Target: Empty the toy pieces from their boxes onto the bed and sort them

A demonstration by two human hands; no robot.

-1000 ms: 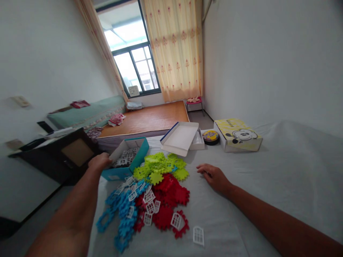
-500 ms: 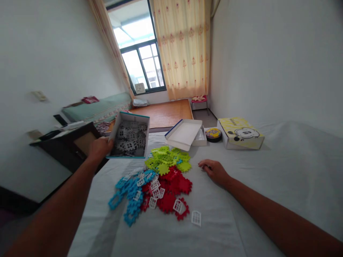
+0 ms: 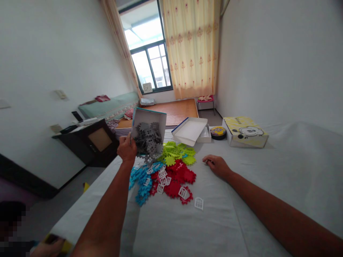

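My left hand [image 3: 127, 147] is closed on the left wall of an open box [image 3: 150, 116], tipped steeply toward me. Grey interlocking plastic pieces [image 3: 148, 139] are heaped at its lower edge, some spilling over it. Below lie blue toothed pieces [image 3: 142, 191], red toothed pieces [image 3: 174, 187] and lime-green toothed pieces [image 3: 175, 151]. Small white window-shaped pieces [image 3: 162, 180] are scattered over the blue and red ones. My right hand [image 3: 218, 167] rests on the cloth right of the piles, fingers loosely bent and nothing held. A single white window piece [image 3: 198, 203] lies nearer me.
Behind the piles are a white tray-like lid [image 3: 191, 130], a round yellow-and-black tin [image 3: 218, 132] and a yellow-and-white carton [image 3: 245, 132]. A dark cabinet [image 3: 89, 142] stands left of the cloth-covered surface [image 3: 187, 232]. Another person's blurred hand [image 3: 49, 248] shows at bottom left.
My left hand has moved right with the box and tipped it more steeply. The grey pieces have slid down to its lower edge. The view has turned left; my right hand stays resting.
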